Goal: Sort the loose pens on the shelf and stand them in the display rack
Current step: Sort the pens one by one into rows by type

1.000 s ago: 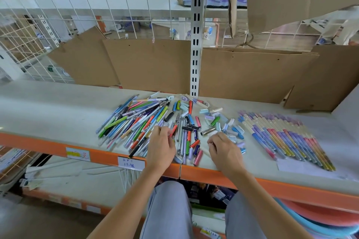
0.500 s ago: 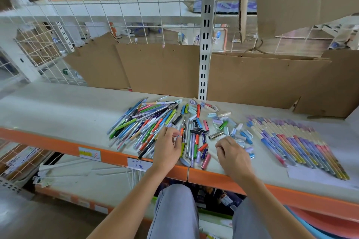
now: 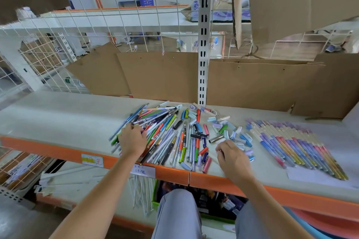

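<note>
A loose heap of mixed pens (image 3: 167, 132) lies on the pale shelf (image 3: 58, 120), fanned out from the front edge toward the back. My left hand (image 3: 132, 140) rests on the left side of the heap, its fingertips down among the pens. My right hand (image 3: 232, 156) sits near the front edge with its fingers curled under, beside scattered pen caps (image 3: 229, 130); whether it holds anything is hidden. Further right lies a neat row of pastel gradient pens (image 3: 291, 145). No display rack shows in this view.
A slotted white upright (image 3: 203, 54) rises behind the heap, with cardboard sheets (image 3: 161, 75) along the back. The shelf's orange front lip (image 3: 48, 145) carries a price label (image 3: 142, 170). A white paper (image 3: 314, 177) lies under the row's near end.
My left hand has moved left from the middle of the heap onto its left side. My right hand has stayed curled near the caps. The camera has tilted upward.
</note>
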